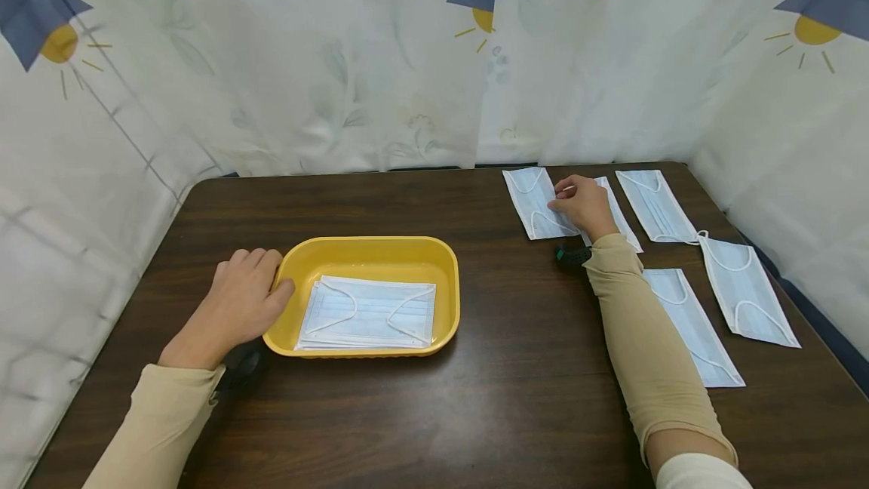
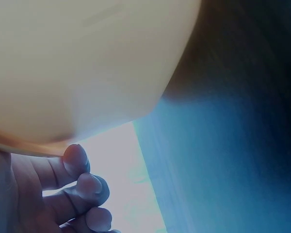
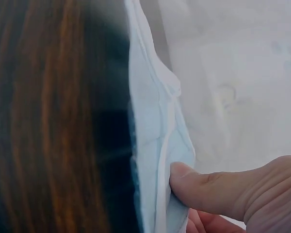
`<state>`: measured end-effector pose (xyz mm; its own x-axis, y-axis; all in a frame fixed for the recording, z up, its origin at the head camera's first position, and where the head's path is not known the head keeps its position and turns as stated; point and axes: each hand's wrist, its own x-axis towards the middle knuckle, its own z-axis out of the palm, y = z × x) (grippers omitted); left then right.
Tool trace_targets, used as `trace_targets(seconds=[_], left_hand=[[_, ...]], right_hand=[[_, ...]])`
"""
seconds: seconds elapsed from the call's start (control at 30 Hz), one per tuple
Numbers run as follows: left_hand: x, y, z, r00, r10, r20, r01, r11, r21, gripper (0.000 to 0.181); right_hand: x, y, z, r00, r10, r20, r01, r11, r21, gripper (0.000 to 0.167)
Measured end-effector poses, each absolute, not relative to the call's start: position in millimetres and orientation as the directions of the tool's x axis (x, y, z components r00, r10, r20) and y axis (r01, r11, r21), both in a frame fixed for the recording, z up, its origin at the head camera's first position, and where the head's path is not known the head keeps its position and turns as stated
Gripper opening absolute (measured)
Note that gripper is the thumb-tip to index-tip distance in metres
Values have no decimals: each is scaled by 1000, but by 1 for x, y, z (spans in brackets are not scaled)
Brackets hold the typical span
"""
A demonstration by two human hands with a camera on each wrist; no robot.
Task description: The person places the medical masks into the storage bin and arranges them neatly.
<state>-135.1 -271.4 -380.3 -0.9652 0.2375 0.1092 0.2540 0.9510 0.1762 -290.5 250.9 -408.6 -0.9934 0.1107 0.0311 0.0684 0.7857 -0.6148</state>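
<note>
My left hand (image 1: 237, 304) grips the left end of a yellow plastic tray (image 1: 444, 289), thumb at the rim. In the left wrist view its curled fingers (image 2: 89, 187) show beside the tray wall (image 2: 87, 73). Inside the tray lies a stack of light blue face masks (image 1: 380, 312) with white ear loops. At the table's back right, my right hand (image 1: 585, 206) pinches a face mask (image 1: 532, 198) by its right side. The right wrist view shows the thumb (image 3: 203, 187) on that mask (image 3: 153, 131), fingers partly hidden behind. Another mask (image 1: 614, 206) lies partly under the right hand.
More masks lie singly on the right of the dark wooden table (image 1: 516, 368): one at the back (image 1: 655, 202), one near the right edge (image 1: 747, 293), one beside the right forearm (image 1: 695, 323). A white patterned curtain (image 1: 421, 81) surrounds the table's back and sides.
</note>
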Motion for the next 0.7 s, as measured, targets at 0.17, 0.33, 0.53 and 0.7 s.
trace_targets(seconds=[0.17,0.33,0.53,0.7], left_hand=[[-135,-272,-380,-967,234,102,249,953,174,26],[-136,-271,-381,-968,232,94,246,953,178,27],[-135,-272,-381,-970,229,87,241,954,179,27],[-136,-272,-381,-968,234,94,248,951,184,26]], right_hand=[[-290,250,-408,-994,81,78,19,802,-597,28],[-290,248,-408,-993,41,113,-31,820,-571,23],[-291,248,-409,-989,27,143,-57,830,-554,26],[-290,247,-406,-986,26,165,-72,827,-557,27]])
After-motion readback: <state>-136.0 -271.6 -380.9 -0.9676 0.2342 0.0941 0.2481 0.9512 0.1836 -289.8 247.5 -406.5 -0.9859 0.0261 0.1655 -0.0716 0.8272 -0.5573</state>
